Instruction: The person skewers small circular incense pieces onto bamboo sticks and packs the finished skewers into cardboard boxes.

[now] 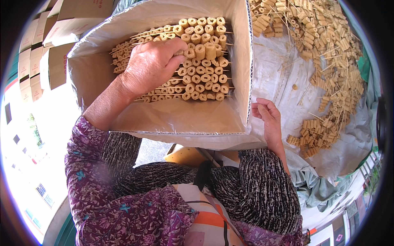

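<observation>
Left hand (150, 65): closed on packed skewers (201, 61) inside lined box (242, 74).
Right hand (269, 119): open, empty, beside box.

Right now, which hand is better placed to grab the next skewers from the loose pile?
The right hand, probably. It hangs empty beside the carton, on the side of the loose skewers lying on the white sheet. The left hand is inside the carton, resting on the stacked skewers.

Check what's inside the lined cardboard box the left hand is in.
The cardboard box with white plastic lining holds stacked rows of tan rolled pieces on thin wooden skewers. The left hand covers part of the pile; lower layers are hidden.
</observation>
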A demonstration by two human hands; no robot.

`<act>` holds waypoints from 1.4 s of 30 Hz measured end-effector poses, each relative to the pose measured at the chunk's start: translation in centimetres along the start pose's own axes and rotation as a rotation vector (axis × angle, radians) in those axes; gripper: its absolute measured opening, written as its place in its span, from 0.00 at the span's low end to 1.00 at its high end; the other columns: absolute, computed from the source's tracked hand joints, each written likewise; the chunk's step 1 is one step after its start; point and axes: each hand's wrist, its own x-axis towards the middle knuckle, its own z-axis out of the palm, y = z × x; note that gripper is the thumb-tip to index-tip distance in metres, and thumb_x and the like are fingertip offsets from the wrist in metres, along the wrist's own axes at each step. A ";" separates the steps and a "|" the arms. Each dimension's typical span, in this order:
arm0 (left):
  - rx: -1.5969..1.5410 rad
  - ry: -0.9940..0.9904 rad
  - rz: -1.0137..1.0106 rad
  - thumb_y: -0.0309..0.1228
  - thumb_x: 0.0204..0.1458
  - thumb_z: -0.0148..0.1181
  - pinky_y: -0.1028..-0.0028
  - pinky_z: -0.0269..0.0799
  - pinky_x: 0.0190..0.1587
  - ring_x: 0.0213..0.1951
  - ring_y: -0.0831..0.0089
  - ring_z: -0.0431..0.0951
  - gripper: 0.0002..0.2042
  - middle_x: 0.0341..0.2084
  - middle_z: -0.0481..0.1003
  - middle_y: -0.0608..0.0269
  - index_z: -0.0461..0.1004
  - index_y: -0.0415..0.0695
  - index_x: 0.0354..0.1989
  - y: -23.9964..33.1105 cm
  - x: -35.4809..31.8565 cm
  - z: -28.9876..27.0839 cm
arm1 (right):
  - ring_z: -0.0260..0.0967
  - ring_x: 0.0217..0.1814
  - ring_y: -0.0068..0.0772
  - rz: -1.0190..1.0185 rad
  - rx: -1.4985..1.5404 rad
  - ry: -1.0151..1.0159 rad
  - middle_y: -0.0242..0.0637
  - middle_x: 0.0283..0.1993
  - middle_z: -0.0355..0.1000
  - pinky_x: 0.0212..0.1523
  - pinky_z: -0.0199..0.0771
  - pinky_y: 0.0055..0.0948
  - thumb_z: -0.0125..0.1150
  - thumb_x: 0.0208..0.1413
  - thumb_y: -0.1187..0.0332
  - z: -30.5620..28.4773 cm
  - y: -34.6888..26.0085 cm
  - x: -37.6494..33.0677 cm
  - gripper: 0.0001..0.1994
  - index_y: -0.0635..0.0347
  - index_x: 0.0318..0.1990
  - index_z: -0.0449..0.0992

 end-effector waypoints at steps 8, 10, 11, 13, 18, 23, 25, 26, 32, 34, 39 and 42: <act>0.069 0.063 -0.007 0.33 0.53 0.58 0.60 0.75 0.29 0.26 0.55 0.79 0.07 0.23 0.77 0.55 0.72 0.48 0.39 0.6 -0.3 1.3 | 0.72 0.45 0.28 -0.029 -0.037 0.001 0.39 0.44 0.76 0.50 0.70 0.26 0.50 0.64 0.71 -0.2 -0.2 0.0 0.12 0.66 0.51 0.72; 0.092 0.068 0.024 0.33 0.53 0.58 0.60 0.75 0.29 0.26 0.55 0.79 0.07 0.23 0.77 0.55 0.71 0.47 0.39 0.5 -0.3 1.6 | 0.72 0.46 0.29 -0.103 -0.092 0.007 0.38 0.44 0.76 0.51 0.70 0.26 0.50 0.64 0.71 -0.3 -1.6 -0.1 0.12 0.66 0.51 0.72; 0.087 0.091 0.020 0.32 0.52 0.61 0.62 0.75 0.29 0.26 0.57 0.79 0.08 0.20 0.76 0.56 0.74 0.48 0.40 0.4 -0.4 1.8 | 0.73 0.46 0.30 -0.212 -0.158 0.050 0.39 0.43 0.76 0.51 0.70 0.27 0.50 0.64 0.71 0.0 -2.8 -0.4 0.12 0.66 0.51 0.72; 0.043 0.093 -0.010 0.32 0.52 0.61 0.63 0.74 0.29 0.26 0.57 0.79 0.08 0.20 0.77 0.56 0.74 0.47 0.40 0.4 -0.1 1.9 | 0.73 0.46 0.31 -0.432 -0.296 0.141 0.39 0.43 0.76 0.51 0.71 0.29 0.51 0.63 0.73 1.5 -7.2 -1.6 0.12 0.67 0.51 0.72; 0.047 0.047 -0.083 0.34 0.53 0.60 0.60 0.74 0.32 0.28 0.55 0.79 0.09 0.22 0.77 0.54 0.74 0.46 0.40 -0.2 -0.3 1.8 | 0.75 0.45 0.37 -1.297 -0.710 -0.199 0.43 0.43 0.76 0.43 0.76 0.32 0.55 0.57 0.77 7.3 -16.3 -4.7 0.13 0.69 0.50 0.73; 0.035 0.052 -0.084 0.36 0.52 0.56 0.55 0.74 0.35 0.30 0.50 0.79 0.09 0.23 0.77 0.50 0.73 0.47 0.38 0.5 2.0 1.7 | 0.73 0.41 0.41 -1.099 -1.429 -0.355 0.45 0.37 0.75 0.39 0.78 0.37 0.54 0.53 0.72 14.0 -18.2 -2.3 0.09 0.68 0.37 0.75; 0.053 0.020 -0.118 0.37 0.53 0.55 0.56 0.75 0.36 0.30 0.52 0.79 0.09 0.24 0.78 0.51 0.73 0.48 0.38 1.2 1.8 1.4 | 0.74 0.42 0.43 -1.103 -1.592 -0.340 0.46 0.38 0.75 0.41 0.78 0.37 0.53 0.53 0.71 15.1 -19.1 -1.3 0.10 0.68 0.37 0.75; 0.034 0.045 -0.105 0.38 0.54 0.55 0.57 0.75 0.36 0.30 0.52 0.80 0.09 0.24 0.78 0.51 0.73 0.48 0.38 1.3 1.7 1.4 | 0.74 0.43 0.44 -1.103 -1.674 -0.330 0.47 0.39 0.75 0.41 0.78 0.37 0.52 0.53 0.71 15.5 -19.5 -0.8 0.10 0.69 0.37 0.75; 0.006 0.011 -0.107 0.36 0.53 0.56 0.57 0.75 0.37 0.33 0.53 0.81 0.09 0.25 0.79 0.51 0.74 0.44 0.37 1.7 1.4 1.1 | 0.71 0.52 0.47 -0.684 -1.843 -0.479 0.48 0.47 0.73 0.53 0.73 0.39 0.50 0.52 0.75 16.1 -18.4 1.0 0.13 0.67 0.44 0.75; -0.010 0.062 -0.095 0.37 0.53 0.56 0.57 0.75 0.36 0.31 0.52 0.80 0.10 0.23 0.78 0.50 0.74 0.45 0.39 1.6 1.5 1.4 | 0.69 0.55 0.46 -0.662 -1.838 -0.447 0.48 0.51 0.70 0.54 0.72 0.38 0.51 0.52 0.74 16.0 -18.2 0.7 0.14 0.66 0.46 0.74; -0.021 0.070 -0.074 0.37 0.54 0.56 0.57 0.75 0.37 0.31 0.52 0.80 0.10 0.23 0.78 0.51 0.75 0.46 0.40 1.7 1.5 1.3 | 0.63 0.58 0.49 -0.584 -1.845 -0.420 0.47 0.52 0.66 0.57 0.66 0.47 0.51 0.57 0.69 16.1 -18.2 0.4 0.14 0.65 0.49 0.71; -0.010 0.037 -0.093 0.37 0.54 0.56 0.57 0.75 0.38 0.33 0.53 0.80 0.10 0.25 0.78 0.51 0.74 0.47 0.41 2.2 1.9 0.9 | 0.63 0.58 0.48 -0.485 -1.886 -0.461 0.46 0.52 0.66 0.57 0.66 0.46 0.52 0.56 0.69 16.1 -18.8 0.9 0.14 0.65 0.47 0.73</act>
